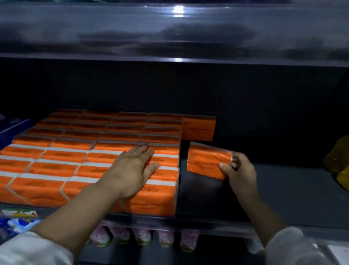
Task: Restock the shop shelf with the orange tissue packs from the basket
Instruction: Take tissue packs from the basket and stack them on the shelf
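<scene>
Right hand (239,175) pinched an orange tissue pack (206,162) by its right end, over the bare part of the shelf (290,193).
The left hand (133,171) lay flat, fingers straight, on the stacked packs (63,155) beside the gap; a single pack (199,127) stood behind. The creased wrapper suggested a light, soft, rather slick pack, best held across its short end. The basket was out of view.

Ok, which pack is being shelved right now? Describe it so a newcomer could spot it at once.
Look at the dark middle shelf, where a block of orange packs fills the left side. In the bare gap right of that block, the right hand pinches one pack. It alone is tilted and apart from the rows, nearer than the lone pack standing at the back.
</scene>
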Available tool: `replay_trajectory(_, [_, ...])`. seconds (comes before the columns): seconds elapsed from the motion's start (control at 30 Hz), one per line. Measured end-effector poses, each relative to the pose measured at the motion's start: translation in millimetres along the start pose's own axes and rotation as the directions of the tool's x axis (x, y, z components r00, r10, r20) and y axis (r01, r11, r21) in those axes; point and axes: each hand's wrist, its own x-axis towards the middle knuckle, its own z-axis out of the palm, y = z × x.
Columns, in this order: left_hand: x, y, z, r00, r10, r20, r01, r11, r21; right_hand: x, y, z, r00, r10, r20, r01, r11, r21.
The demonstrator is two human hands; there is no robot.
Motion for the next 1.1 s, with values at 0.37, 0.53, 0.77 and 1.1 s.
replay_trajectory(0.37, [0, -3, 11, 0.996, -0.027, -0.08, 0.017, 0.992, -0.123, 92, -11, 55, 0.998, -0.007, -0.059, -0.008, 0.97, -0.245])
replay_trajectory(0.53, [1, -3, 11, 0.996, -0.024, -0.087, 0.012, 0.99, -0.139, 97, -17, 67, 0.994, 0.021, -0.107, -0.052, 0.953, -0.299])
replay_trajectory(0.77, [0, -1, 8, 0.997, -0.018, -0.074, 0.008, 0.992, -0.127, 90, -19, 58, 0.998, 0.057, 0.018, -0.049, 0.949, -0.311])
replay_trajectory(1.1, [-7, 1, -7, 0.976, 0.026, -0.218, -0.03, 0.999, -0.016, 47, -32, 16, 0.996, 0.089, 0.004, -0.088, 0.987, -0.138])
